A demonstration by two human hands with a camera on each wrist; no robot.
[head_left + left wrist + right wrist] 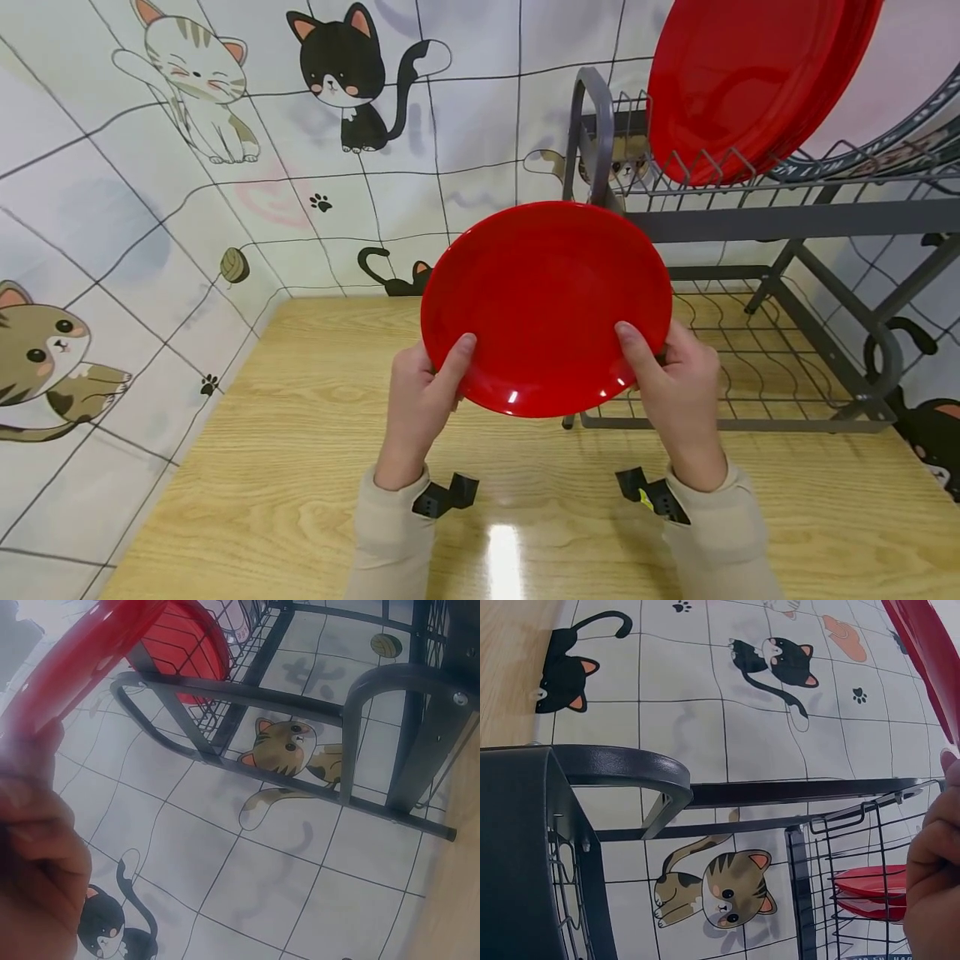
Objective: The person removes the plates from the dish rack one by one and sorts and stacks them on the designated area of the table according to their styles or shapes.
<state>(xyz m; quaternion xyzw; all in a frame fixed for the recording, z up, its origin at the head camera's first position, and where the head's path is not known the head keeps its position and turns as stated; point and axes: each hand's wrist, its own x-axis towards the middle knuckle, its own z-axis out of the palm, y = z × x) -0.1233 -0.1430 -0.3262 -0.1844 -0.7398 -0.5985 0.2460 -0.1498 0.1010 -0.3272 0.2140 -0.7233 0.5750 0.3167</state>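
A glossy red oval plate (547, 300) is held up in front of the rack, its face tilted toward the head camera. My left hand (423, 400) grips its lower left rim, thumb on the face and fingers behind. At the lower right rim my right hand (678, 396) pinches it the same way, with the fingers partly hidden by the plate. The left wrist view catches the plate's edge (75, 660) above the curled fingers of the left hand (37, 847). In the right wrist view the rim (926, 667) rises from the right hand (937, 862).
A grey two-tier dish rack (795, 221) stands at the right. Red plates (750, 92) lean upright in its top tier, beside patterned-rim plates (892, 146). Its lower tier is a wire shelf (742, 358). The wooden table (300, 467) meets a cat-print wall (480, 117) behind.
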